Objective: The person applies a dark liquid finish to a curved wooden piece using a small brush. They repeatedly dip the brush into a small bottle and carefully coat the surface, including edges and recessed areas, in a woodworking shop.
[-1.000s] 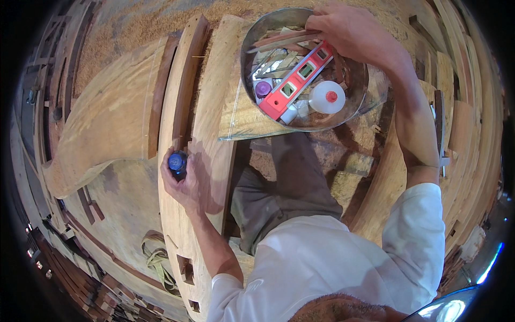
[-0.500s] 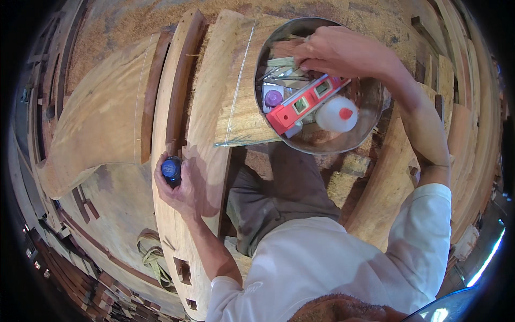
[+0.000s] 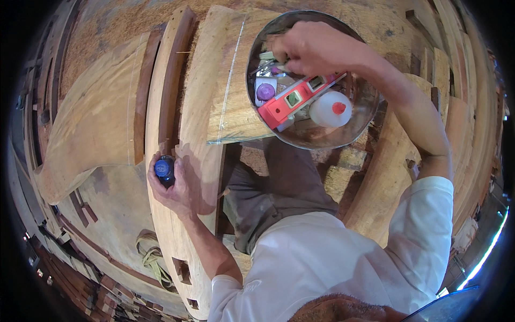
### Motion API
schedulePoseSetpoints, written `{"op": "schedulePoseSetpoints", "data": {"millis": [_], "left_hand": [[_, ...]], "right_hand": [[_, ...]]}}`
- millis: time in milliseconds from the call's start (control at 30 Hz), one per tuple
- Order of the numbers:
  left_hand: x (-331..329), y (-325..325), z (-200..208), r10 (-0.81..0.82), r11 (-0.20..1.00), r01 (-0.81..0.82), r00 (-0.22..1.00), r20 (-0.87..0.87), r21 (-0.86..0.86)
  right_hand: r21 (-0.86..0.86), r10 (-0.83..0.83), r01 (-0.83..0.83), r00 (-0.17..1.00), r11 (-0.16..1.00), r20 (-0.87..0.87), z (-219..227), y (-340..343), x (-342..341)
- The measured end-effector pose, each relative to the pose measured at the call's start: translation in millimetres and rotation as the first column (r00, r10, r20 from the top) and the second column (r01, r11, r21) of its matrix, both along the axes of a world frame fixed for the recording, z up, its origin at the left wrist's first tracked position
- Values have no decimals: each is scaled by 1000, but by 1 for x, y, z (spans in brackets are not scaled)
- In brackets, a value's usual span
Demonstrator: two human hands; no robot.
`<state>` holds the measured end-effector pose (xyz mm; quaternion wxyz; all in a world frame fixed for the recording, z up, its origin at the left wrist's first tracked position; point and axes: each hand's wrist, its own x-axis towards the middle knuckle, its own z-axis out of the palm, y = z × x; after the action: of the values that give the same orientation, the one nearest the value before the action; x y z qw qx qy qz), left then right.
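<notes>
From the rim, my view's right hand (image 3: 311,49) has moved inside the round grey metal basin (image 3: 366,102), beside a red spirit level (image 3: 282,105) and red-capped white bottle (image 3: 324,110); I can't tell whether its curled fingers grip anything. Left-hand (image 3: 174,194) fingers clasp a blue-capped bottle (image 3: 162,168).

sawdust-strewn floor (image 3: 110,32) | lower left: stacked timber (image 3: 70,279) | lower right: bright light (image 3: 488,254)

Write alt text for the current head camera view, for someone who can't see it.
A person's right hand is inside a round metal pan containing a red spirit level, a white bottle and a round purple cap. The left hand grips a blue-capped bottle over a long pale wooden beam.
</notes>
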<state>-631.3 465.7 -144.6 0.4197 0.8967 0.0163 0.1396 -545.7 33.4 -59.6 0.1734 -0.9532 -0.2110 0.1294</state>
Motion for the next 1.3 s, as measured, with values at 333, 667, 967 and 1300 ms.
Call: {"op": "schedulePoseSetpoints", "data": {"millis": [333, 667, 967, 1300], "left_hand": [[0, -5, 2, 6, 999, -7, 999, -34, -48], [0, 7, -12, 53, 993, -54, 999, -6, -102], [1, 9, 0, 20, 998, -19, 999, 29, -54], [0, -6, 9, 32, 992, -30, 999, 14, -125]], "right_hand": [[469, -370, 642, 750, 607, -549, 17, -27, -8], [-54, 198, -191, 952, 980, 235, -21, 0, -7], [-26, 337, -338, 928, 941, 157, -1, 19, 16], [1, 155, -157, 974, 988, 166, -9, 9, -4]]}}
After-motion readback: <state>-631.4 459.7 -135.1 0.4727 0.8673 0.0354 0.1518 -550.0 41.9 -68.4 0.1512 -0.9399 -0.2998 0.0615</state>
